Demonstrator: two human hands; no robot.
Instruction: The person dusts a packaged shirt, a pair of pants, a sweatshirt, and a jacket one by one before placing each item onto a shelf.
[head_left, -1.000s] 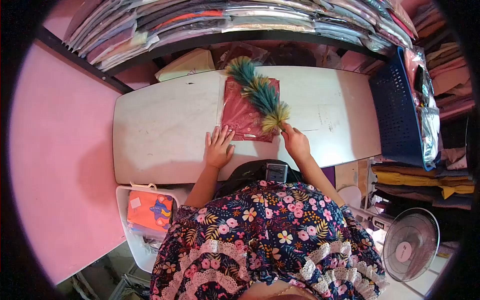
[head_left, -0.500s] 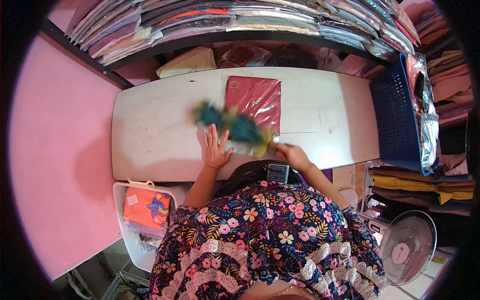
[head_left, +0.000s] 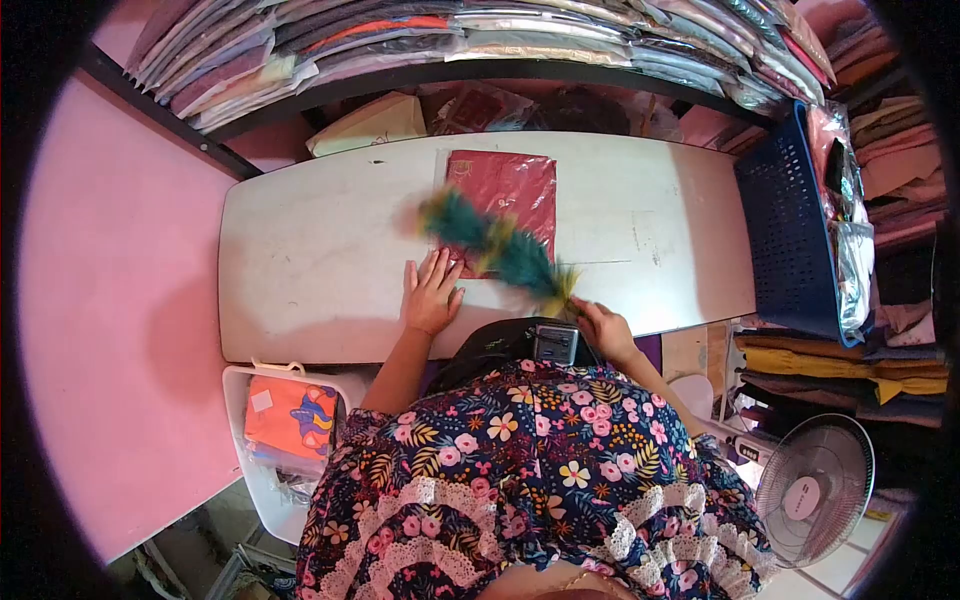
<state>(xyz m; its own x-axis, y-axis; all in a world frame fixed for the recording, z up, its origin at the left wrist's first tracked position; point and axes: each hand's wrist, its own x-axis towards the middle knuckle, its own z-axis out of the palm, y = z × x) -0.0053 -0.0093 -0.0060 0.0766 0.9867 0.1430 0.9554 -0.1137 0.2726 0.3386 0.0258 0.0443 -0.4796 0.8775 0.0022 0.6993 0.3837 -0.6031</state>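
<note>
A green and yellow feather duster (head_left: 510, 255), blurred by motion, slants across a folded red garment in a clear plastic bag (head_left: 500, 180). My right hand (head_left: 605, 330) is closed round the duster's handle end at the table's front edge. My left hand (head_left: 434, 295) lies flat with fingers spread, its fingertips at the lower left corner of the bagged garment. The duster hides the middle of the package. Both lie on the white table (head_left: 320, 240).
A blue perforated basket (head_left: 790, 230) with bagged items stands at the table's right end. Bagged garments fill the shelf (head_left: 540, 45) behind. A white bin (head_left: 245, 420) holding an orange packaged garment (head_left: 290, 415) is at lower left. A fan (head_left: 815, 490) stands at lower right.
The feather duster has swung right and tilted more steeply across the package, with my right hand shifting right and slightly down. My left hand stays nearly in place, flat on the table.
</note>
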